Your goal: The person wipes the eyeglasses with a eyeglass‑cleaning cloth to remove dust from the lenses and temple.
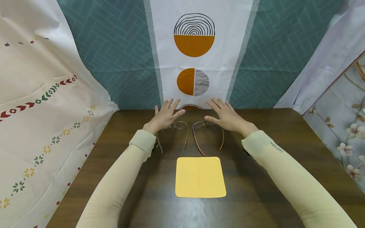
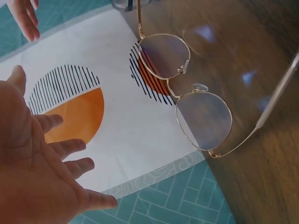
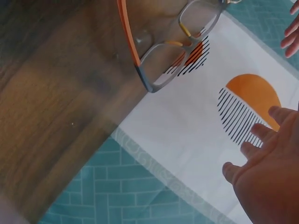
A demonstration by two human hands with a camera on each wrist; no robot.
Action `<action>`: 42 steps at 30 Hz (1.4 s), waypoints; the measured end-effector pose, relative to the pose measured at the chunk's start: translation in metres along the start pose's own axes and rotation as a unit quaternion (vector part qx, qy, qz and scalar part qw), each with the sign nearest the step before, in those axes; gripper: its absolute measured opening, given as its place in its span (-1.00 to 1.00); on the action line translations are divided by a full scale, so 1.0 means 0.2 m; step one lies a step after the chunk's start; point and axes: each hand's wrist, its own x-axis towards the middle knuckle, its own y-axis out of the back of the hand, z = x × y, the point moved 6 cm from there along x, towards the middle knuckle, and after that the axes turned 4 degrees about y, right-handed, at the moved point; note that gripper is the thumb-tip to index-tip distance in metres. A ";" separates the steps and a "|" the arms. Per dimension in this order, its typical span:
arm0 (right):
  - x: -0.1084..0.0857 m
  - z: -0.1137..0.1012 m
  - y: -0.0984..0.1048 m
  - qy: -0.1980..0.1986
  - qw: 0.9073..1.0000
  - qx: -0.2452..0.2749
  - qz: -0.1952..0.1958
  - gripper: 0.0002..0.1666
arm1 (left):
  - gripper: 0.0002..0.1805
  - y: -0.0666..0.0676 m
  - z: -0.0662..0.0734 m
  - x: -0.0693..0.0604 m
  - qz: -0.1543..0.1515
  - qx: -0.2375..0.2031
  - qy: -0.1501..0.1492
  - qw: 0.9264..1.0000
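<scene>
Two pairs of glasses lie side by side near the far edge of the table. The left pair is thin gold wire-framed glasses [image 2: 204, 93] with round lenses, its temples spread. Beside it, the other glasses [image 3: 148, 84] have a thicker grey frame and orange-brown temples. My left hand [image 1: 164, 117] is above and beyond the wire glasses, fingers spread, holding nothing. Likewise my right hand [image 1: 225, 116] is spread out over the far side of the grey-framed glasses, apart from them. A yellow folded cloth [image 1: 200, 177] lies flat on the table, nearer to me than both pairs.
The dark wooden table [image 1: 159, 205] ends at a hanging teal cloth [image 1: 114, 57] with a white printed panel [image 1: 228, 19]. A cream patterned cloth [image 1: 28, 95] hangs at the left, a floral cloth [image 1: 348, 126] at the right.
</scene>
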 end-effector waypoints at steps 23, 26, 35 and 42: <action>-0.09 -0.24 -0.07 0.122 0.992 0.022 0.012 -0.09 | -0.28 -0.05 -0.08 -0.06 0.012 -0.024 0.000 1.000; -0.10 -0.27 -0.07 0.143 0.989 0.018 0.011 -0.13 | -0.30 -0.05 -0.08 -0.06 0.016 -0.020 0.003 1.000; -0.14 -0.32 -0.13 0.168 0.986 0.001 0.003 -0.19 | -0.31 -0.06 -0.12 -0.08 0.024 -0.026 0.012 0.999; -0.17 -0.36 -0.15 0.162 0.987 -0.001 -0.012 -0.20 | -0.30 -0.06 -0.16 -0.09 0.041 -0.023 0.030 0.998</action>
